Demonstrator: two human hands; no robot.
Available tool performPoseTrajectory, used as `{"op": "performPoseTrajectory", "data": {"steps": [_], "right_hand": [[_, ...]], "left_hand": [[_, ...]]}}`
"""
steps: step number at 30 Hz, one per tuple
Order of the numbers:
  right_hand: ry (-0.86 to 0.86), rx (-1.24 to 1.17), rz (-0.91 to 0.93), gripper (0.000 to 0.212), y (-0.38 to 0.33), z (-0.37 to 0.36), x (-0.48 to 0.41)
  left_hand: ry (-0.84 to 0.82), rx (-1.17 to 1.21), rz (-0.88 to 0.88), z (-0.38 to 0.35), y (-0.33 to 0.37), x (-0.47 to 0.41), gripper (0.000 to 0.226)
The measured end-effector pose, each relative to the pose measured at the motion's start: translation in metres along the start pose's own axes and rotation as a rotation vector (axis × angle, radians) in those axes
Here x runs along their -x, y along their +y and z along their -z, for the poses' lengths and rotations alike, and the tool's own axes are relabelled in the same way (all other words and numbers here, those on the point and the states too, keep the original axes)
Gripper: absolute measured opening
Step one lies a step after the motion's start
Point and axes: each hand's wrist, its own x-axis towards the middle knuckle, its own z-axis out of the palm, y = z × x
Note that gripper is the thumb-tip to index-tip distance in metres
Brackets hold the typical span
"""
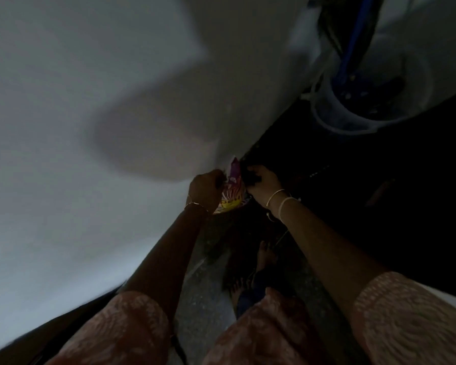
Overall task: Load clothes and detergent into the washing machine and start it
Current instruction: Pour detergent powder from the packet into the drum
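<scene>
**Pink sleeves (pixel 132 330) reach to a detergent packet (pixel 232 194) at the foot of the white wall (pixel 77 114)**

Both sleeves, with a pale pattern, are nearest to the camera, well away from the wall's lower edge. The white wall is the largest thing and fills the whole side beyond the left arm. A soft grey shadow lies on it.

Next to the wall's lower edge runs the floor (pixel 203 293), grey and speckled close to the wall and very dark farther from it. A pale bucket (pixel 327 122) stands against the far end of the wall, with a blue stick (pixel 350 48) rising out of it; what else is inside it I cannot tell.

2 bare feet (pixel 267 252) stand on the floor just beside the wall, under the arms.

The left hand (pixel 204 192) is almost against the wall, and its fingers curl around the wall side of the packet. The right hand (pixel 262 181) is on the side away from the wall; its bent fingers grip the packet's upper edge, though they are dark and blurred.

The detergent packet, purple, pink and yellow, is between the 2 hands, touching or nearly touching the wall's lower edge. Thin bangles (pixel 274 196) sit on both wrists.
</scene>
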Motion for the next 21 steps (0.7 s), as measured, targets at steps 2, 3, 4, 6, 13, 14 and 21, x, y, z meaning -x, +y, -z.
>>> {"op": "performPoseTrajectory", "data": {"steps": [2, 3, 4, 6, 13, 14, 21], "right_hand": [[-0.006, 0.153, 0.081, 0.076, -0.016, 0.01, 0.024], [-0.009, 0.219, 0.13, 0.085, -0.029, 0.015, 0.037], [-0.005, 0.278, 0.163, 0.092, -0.043, 0.02, 0.049], [0.028, 0.297, 0.218, 0.096, -0.07, 0.033, 0.076], [0.145, 0.156, 0.25, 0.045, -0.13, 0.089, 0.154], [0.087, 0.056, 0.318, 0.024, -0.14, 0.094, 0.164], [0.282, -0.12, 0.365, 0.058, -0.16, 0.153, 0.227]], "left_hand": [[0.008, 0.01, -0.065, 0.033, 0.025, 0.019, 0.04], [0.015, 0.016, -0.09, 0.048, 0.037, 0.027, 0.039], [0.025, 0.023, -0.104, 0.06, 0.047, 0.034, 0.037], [0.053, 0.049, -0.135, 0.087, 0.07, 0.046, 0.028], [0.157, 0.057, -0.383, 0.175, 0.159, 0.073, 0.019], [0.175, 0.063, -0.408, 0.185, 0.17, 0.076, 0.019], [0.286, 0.106, -0.644, 0.238, 0.254, 0.103, 0.022]]}}
